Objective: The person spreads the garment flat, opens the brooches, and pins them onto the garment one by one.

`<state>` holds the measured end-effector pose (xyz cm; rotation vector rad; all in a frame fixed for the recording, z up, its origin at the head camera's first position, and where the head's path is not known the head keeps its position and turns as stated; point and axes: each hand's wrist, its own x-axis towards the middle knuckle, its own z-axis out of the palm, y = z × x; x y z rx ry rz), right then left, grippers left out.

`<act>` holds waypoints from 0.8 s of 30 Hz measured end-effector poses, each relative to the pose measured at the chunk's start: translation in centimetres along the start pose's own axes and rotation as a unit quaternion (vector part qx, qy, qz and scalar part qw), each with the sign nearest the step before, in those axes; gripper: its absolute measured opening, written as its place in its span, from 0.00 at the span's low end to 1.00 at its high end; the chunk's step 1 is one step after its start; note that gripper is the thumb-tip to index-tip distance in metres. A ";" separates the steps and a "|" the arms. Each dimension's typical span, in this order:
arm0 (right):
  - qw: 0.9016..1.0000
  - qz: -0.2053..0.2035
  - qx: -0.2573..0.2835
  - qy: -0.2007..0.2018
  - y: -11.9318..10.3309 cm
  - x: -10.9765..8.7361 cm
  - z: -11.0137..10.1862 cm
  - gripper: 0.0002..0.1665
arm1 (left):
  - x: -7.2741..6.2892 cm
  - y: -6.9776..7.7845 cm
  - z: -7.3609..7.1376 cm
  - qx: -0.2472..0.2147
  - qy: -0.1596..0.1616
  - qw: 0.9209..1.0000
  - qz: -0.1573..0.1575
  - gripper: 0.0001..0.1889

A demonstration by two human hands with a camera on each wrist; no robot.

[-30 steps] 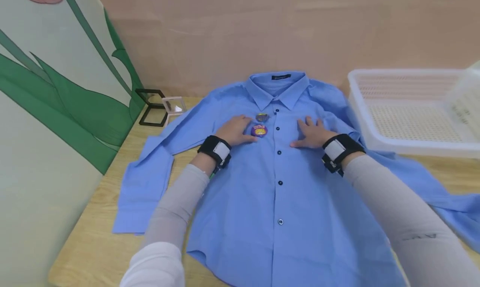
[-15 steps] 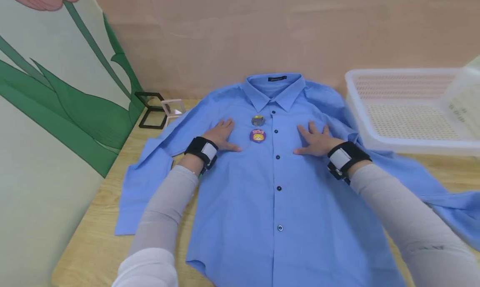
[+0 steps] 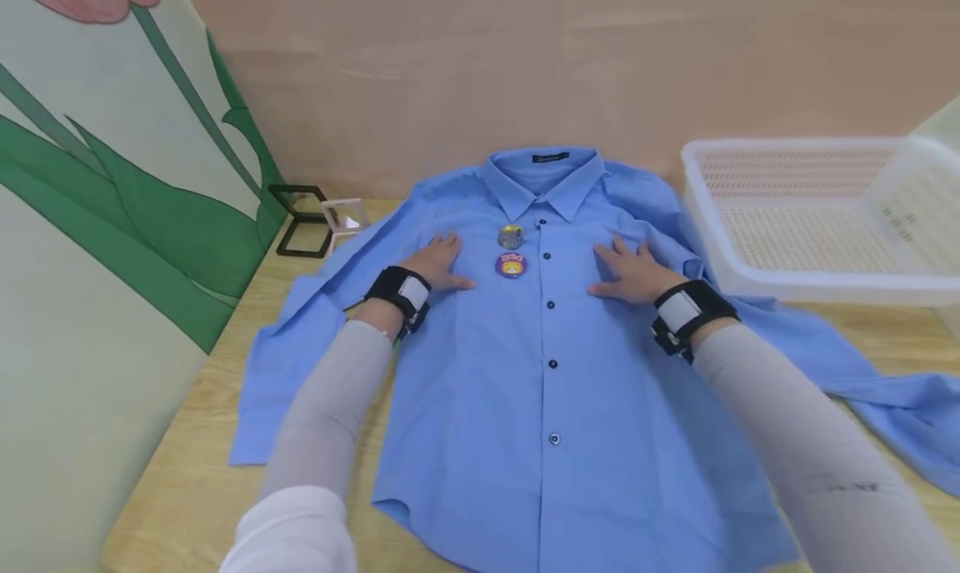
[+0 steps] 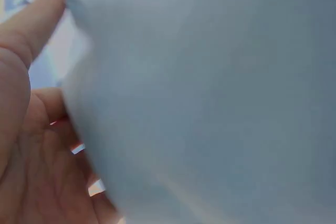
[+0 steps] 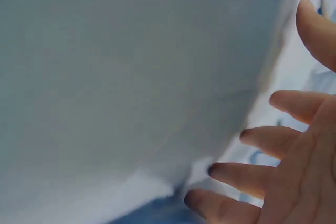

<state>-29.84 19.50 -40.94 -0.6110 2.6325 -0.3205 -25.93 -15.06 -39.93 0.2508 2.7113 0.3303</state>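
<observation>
A blue button-up shirt (image 3: 487,373) lies face up with its collar at the far side. On its left chest area, as seen in the head view, sit two round badges: a grey and yellow badge (image 3: 511,236) above a purple badge (image 3: 512,265) with a yellow animal figure. My left hand (image 3: 438,265) rests on the cloth left of the badges, thumb spread from the fingers. Across the button row, my right hand (image 3: 630,273) rests on the other chest side with fingers splayed. In both wrist views, blurred pale cloth fills much of the frame beside the fingers.
A white plastic basket (image 3: 832,286) stands at the right, beside the shirt's shoulder. At the back left are a black frame (image 3: 303,236) and a pink frame (image 3: 345,215), both hinged, near the flower-patterned wall panel (image 3: 150,198). Wooden table (image 3: 172,473) shows at front left.
My left hand has moved left, away from the badges, uncovering the area beside them. The right hand stays on the chest with its fingers spread. The head view has shifted slightly.
</observation>
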 end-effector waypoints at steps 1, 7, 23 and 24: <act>1.000 -0.013 -0.001 0.011 0.1 -0.6 0.1 0.52 | -0.7 0.0 0.0 0.000 0.004 1.000 0.011 0.49; 0.996 -0.068 -0.007 0.062 0.0 -6.7 1.4 0.48 | -6.7 -0.2 1.1 0.005 0.036 0.997 0.075 0.47; 0.997 -0.068 0.011 0.038 2.0 -10.7 3.7 0.53 | -10.1 -1.5 3.0 0.007 -0.026 0.997 0.074 0.54; 0.997 -0.067 0.012 0.035 2.0 -10.4 3.6 0.53 | -10.0 -1.5 3.0 0.002 -0.027 0.997 0.072 0.54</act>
